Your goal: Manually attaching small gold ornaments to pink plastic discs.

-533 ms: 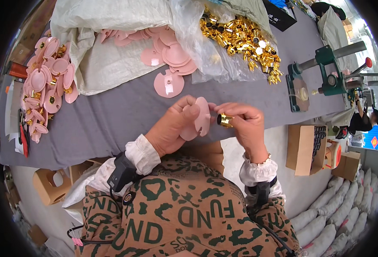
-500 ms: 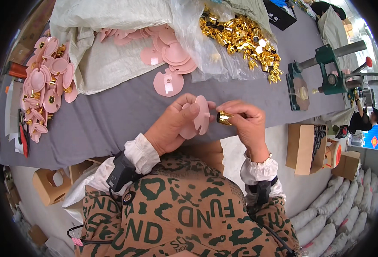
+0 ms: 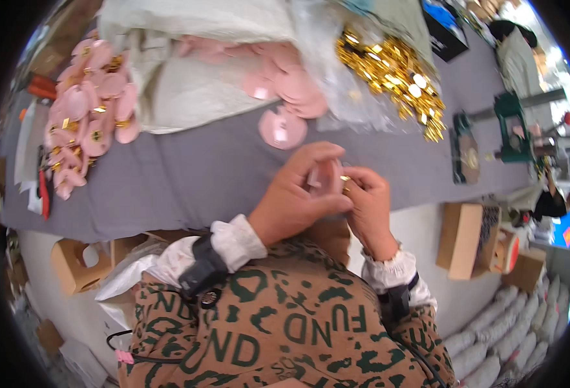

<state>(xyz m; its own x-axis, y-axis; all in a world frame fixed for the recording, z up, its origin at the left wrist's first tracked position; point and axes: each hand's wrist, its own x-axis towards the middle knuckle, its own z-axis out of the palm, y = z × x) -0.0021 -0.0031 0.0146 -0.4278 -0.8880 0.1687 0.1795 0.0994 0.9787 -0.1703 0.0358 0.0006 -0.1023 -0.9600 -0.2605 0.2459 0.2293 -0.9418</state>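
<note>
My left hand point(image 3: 291, 200) is closed around a pink plastic disc point(image 3: 326, 176), thumb on the near side and fingers on the far side. In my right hand point(image 3: 371, 207) the fingertips pinch a small shiny gold cap point(image 3: 345, 179) against the disc's right side. Fingers hide most of the cap, and motion blurs both pieces, so I cannot tell whether they are joined. Just beyond my hands, a loose pink disc point(image 3: 283, 128) lies on the grey cloth beside a heap of similar discs point(image 3: 301, 90).
Gold caps point(image 3: 395, 77) spill from a clear plastic bag. At the left lie pink discs with gold parts point(image 3: 94, 107) and red-handled pliers point(image 3: 44, 191). A green hand press point(image 3: 511, 129) stands at the right. Below the table are cardboard boxes point(image 3: 459, 242) and grey sacks point(image 3: 492, 330).
My hands have come together, bringing the gold cap to the pink disc. The left hand has turned and wrapped further around the disc. The whole view has shifted slightly.
</note>
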